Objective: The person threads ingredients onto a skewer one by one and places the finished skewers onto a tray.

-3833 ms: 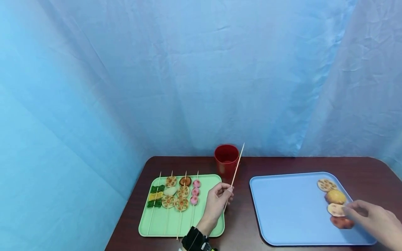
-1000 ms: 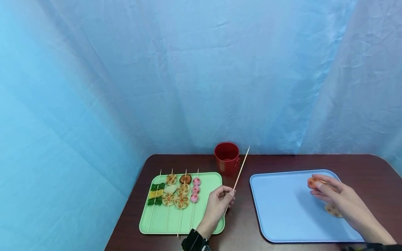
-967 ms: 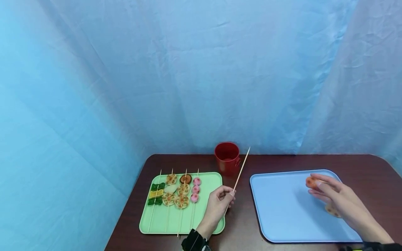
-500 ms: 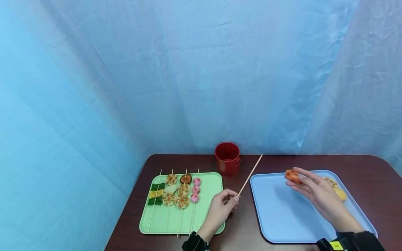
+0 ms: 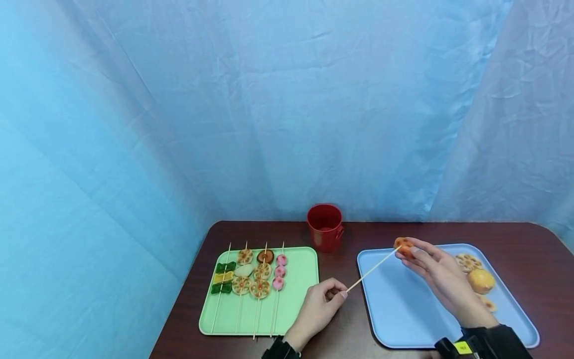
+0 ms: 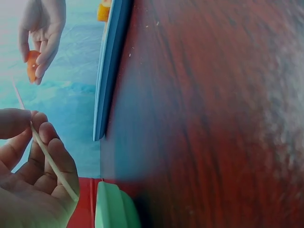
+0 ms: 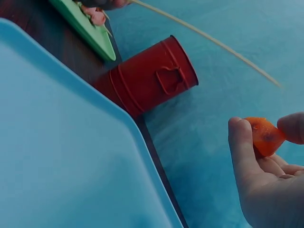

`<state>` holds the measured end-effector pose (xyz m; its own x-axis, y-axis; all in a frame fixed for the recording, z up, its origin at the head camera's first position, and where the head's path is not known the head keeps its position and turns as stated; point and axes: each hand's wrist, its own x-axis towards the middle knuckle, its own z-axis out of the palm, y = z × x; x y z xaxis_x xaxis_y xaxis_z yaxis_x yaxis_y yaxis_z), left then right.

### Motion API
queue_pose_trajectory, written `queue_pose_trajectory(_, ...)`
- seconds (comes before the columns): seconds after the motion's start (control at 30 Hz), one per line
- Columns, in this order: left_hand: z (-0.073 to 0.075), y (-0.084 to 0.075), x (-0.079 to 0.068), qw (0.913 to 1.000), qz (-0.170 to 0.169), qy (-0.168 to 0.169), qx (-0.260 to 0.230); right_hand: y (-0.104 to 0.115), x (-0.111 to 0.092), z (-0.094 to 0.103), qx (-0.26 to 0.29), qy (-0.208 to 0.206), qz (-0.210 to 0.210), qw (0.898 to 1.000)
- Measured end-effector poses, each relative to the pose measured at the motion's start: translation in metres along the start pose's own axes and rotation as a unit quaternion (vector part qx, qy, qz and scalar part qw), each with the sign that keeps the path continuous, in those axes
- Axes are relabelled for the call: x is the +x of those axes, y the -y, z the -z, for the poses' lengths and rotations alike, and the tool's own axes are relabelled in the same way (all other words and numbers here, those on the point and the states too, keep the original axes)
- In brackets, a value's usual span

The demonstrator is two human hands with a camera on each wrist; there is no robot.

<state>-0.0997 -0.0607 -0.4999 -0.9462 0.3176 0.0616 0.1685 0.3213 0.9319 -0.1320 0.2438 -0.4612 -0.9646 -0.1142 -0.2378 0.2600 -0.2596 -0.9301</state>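
My left hand [image 5: 319, 309] pinches a bamboo skewer [image 5: 372, 270] between thumb and fingers, its point slanting up and to the right. Over the blue tray [image 5: 399, 324], my right hand [image 5: 444, 281] holds an orange-brown toy food piece [image 5: 403, 246] with dark spots between thumb and fingertips. Seen from the head, the skewer's tip overlaps that piece; in the right wrist view a gap separates the tip from the orange piece [image 7: 267, 137]. Behind the right hand, a lotus root slice [image 5: 468, 262], a yellow round piece [image 5: 481, 281] and a partly hidden pale slice [image 5: 487, 302] lie on the tray.
Several filled skewers with green, yellow, lotus root, mushroom and pink pieces lie on the green tray [image 5: 298, 269] at left. A red bucket-like cup [image 5: 325, 239] stands behind, between the trays, on the dark wooden table [image 5: 385, 234]. Blue cloth [image 5: 314, 99] hangs behind.
My right hand has picked up the orange-brown piece and carried it left toward the skewer. My left hand has shifted slightly right, tilting the skewer from near upright to a low rightward slant.
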Motion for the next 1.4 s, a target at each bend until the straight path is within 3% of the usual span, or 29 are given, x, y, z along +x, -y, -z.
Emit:
queue_pose_trajectory(0.43, -0.001, 0.004, -0.001, 0.9993, 0.023, 0.021, 0.019, 0.002, -0.002, -0.01, 0.076, 0.003, 0.021, 0.997)
queue_pose_trajectory(0.73, -0.002, 0.005, -0.003, 0.9994, 0.027, 0.017, 0.012, 0.001, -0.002, -0.012, 0.075, -0.001, 0.037, 0.997)
queue_pose_trajectory(1.13, -0.004, 0.005, -0.003, 0.9991, 0.038, 0.02, 0.007, -0.002, 0.0, -0.013, 0.027, -0.014, 0.042, 0.999)
queue_pose_trajectory(1.4, -0.005, 0.006, -0.004, 0.9993, 0.034, 0.017, 0.008, -0.005, -0.001, -0.013, 0.036, -0.006, 0.052, 0.998)
